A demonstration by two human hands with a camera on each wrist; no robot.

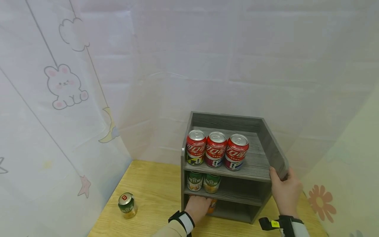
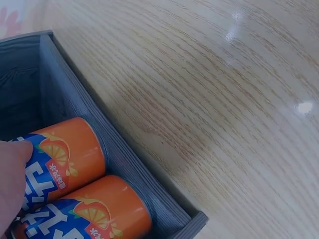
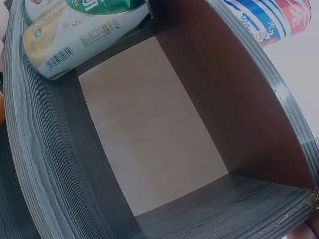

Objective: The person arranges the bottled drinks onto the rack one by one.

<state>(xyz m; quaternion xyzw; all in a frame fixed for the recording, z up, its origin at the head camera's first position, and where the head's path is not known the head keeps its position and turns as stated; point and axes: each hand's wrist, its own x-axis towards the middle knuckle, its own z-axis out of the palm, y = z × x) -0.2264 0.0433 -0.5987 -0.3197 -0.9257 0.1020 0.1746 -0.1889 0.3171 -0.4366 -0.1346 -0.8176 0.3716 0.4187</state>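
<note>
A grey wooden shelf [image 1: 263, 154] stands on the table. My left hand [image 1: 197, 208] reaches into its bottom compartment and grips an orange soda can [image 2: 82, 147]. The thumb [image 2: 15, 154] lies against the blue part of its label. Right beside it stands a second orange soda can [image 2: 117, 204], and both stand on the shelf's bottom board. My right hand [image 1: 285, 191] holds the front of the shelf's right side panel, thumb on the inner side. In the right wrist view only a bit of the fingers shows in the lower right corner.
Three red cola cans [image 1: 216, 149] stand in a row on the top level. Two green-and-white cans [image 1: 212, 183] occupy the left of the middle level. Another green can [image 1: 127, 204] stands alone on the wooden table [image 1: 157, 184], left of the shelf. A pale sheet [image 1: 189, 65] hangs behind.
</note>
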